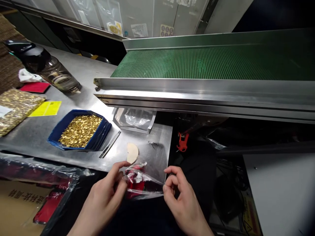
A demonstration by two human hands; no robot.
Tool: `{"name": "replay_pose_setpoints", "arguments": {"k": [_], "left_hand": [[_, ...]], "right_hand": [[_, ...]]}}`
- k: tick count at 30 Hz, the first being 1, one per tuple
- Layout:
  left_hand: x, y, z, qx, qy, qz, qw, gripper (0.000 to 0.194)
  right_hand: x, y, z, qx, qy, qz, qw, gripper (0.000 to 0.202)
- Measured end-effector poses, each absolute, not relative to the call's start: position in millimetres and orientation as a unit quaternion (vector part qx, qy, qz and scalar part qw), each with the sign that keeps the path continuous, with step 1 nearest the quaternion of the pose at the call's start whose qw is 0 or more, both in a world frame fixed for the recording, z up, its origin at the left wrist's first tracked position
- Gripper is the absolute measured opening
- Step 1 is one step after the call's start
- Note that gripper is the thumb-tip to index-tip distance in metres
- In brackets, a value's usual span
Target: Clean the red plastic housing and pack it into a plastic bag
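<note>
Both hands pinch clear plastic bag (144,183) with red contents, below counter (29,137) edge: left hand (105,196) fingers grip left side, right hand (182,196) right edge. Blue tray (55,134) of gold pieces near.

One head-worn camera looks forward and down, close over the steel table (36,137).
</note>
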State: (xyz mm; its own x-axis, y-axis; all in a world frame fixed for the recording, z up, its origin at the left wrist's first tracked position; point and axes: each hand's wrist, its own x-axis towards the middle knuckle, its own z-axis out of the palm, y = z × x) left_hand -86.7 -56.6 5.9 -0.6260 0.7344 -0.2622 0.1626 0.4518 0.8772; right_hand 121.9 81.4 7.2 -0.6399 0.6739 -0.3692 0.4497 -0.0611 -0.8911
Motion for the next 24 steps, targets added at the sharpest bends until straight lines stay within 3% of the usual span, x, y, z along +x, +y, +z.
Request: {"name": "replay_pose_setpoints", "arguments": {"k": [3,7,9,12,13,15,18,20,24], "left_hand": [[-83,-64,10,0.266,0.729,0.487,0.4,0.039],[-66,-58,24,0.296,0.653,0.514,0.472,0.031],[-52,-48,29,0.36,0.624,0.496,0.485,0.031],[-37,-38,27,0.42,0.617,0.484,0.456,0.034],[-35,-38,24,0.424,0.62,0.49,0.443,0.034],[-36,-40,16,0.436,0.607,0.511,0.424,0.041],[-44,-44,3,0.478,0.559,0.503,0.455,0.081],[-45,-44,-4,0.492,0.533,0.474,0.499,0.097],[-35,-44,-10,0.411,0.531,0.473,0.57,0.093]], "right_hand": [[123,77,17,-0.405,-0.673,0.609,0.11,0.04],[115,75,27,-0.345,-0.686,0.64,0.012,0.074],[110,74,25,-0.314,-0.696,0.646,-0.014,0.061],[107,75,18,-0.331,-0.657,0.677,0.033,0.016],[107,75,15,-0.34,-0.625,0.701,0.049,0.011],[111,77,11,-0.347,-0.549,0.759,0.059,0.018],[116,79,11,-0.336,-0.408,0.848,0.047,0.03],[115,80,13,-0.339,-0.317,0.885,0.047,0.033],[115,85,13,-0.377,-0.264,0.887,0.043,0.03]]}}
